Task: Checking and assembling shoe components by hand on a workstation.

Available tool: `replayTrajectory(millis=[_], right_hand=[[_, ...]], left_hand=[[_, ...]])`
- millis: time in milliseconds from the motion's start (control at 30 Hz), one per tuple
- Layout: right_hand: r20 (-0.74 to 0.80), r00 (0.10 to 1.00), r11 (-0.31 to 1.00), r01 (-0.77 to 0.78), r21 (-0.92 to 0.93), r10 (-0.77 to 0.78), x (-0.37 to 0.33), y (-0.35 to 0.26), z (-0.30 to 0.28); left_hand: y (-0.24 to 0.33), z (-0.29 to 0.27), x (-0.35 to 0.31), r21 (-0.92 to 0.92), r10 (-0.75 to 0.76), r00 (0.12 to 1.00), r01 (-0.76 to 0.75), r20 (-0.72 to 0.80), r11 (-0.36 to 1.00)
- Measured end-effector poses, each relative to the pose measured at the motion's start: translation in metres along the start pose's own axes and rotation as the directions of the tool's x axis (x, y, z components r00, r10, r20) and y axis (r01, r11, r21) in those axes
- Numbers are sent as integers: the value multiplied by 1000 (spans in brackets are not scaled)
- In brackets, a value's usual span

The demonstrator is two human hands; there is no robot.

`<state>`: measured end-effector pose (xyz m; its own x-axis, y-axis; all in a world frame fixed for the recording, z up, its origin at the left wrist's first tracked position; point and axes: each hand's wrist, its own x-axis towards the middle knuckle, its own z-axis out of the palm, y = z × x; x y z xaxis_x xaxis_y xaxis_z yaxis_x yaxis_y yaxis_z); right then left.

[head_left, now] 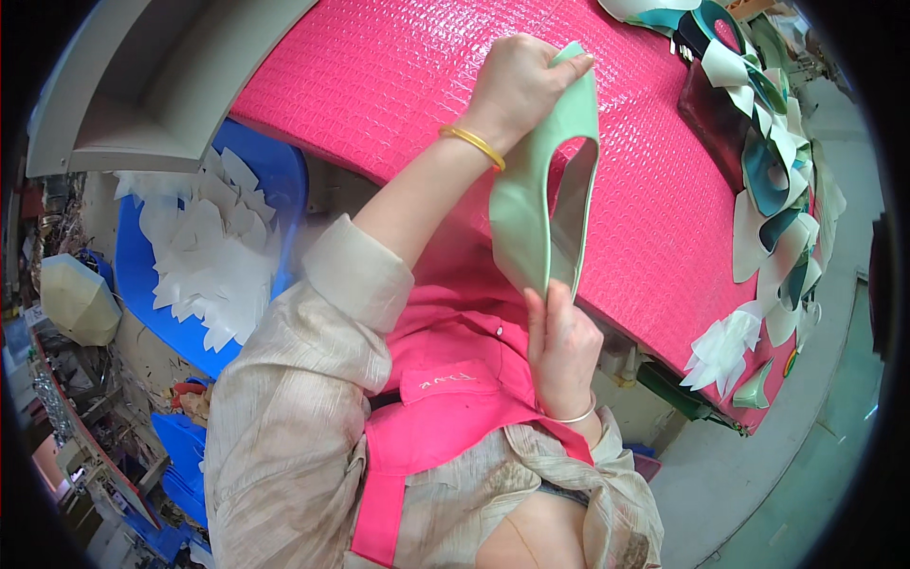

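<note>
A pale green shoe upper [521, 204] is held stretched between my two hands above the pink table. Its long cut-out opening faces right and shows the lighter inner side. My left hand [523, 83], with a yellow bangle at the wrist, is closed on the far end, the thumb lying along the edge. At the near end my right hand [566, 346], wearing a thin pale bangle, pinches the material between thumb and fingers. The tips of several left fingers are hidden behind the upper.
The pink textured table [398, 104] spreads under the upper. Along its right side lie heaped white and green shoe pieces [773, 180]. White jagged-edged pieces [725, 353] fan out at the near right corner. More white pieces [213, 237] fill a blue chair [296, 180]. A grey cabinet [142, 156] stands far left.
</note>
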<state>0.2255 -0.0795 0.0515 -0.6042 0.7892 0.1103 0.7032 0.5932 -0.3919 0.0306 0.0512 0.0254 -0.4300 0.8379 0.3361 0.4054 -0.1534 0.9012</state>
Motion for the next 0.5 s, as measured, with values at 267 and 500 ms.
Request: replayTrajectory(millis=[267,500], right_hand=[[62,970,971,238,-32,-236,1,15,-35],[86,979,128,-111,986,186,84,110,-32]], left_hand=[[-4,6,-4,-312,-225,924,322,308,894],[35,12,6,-369,70,792,203,606,907]])
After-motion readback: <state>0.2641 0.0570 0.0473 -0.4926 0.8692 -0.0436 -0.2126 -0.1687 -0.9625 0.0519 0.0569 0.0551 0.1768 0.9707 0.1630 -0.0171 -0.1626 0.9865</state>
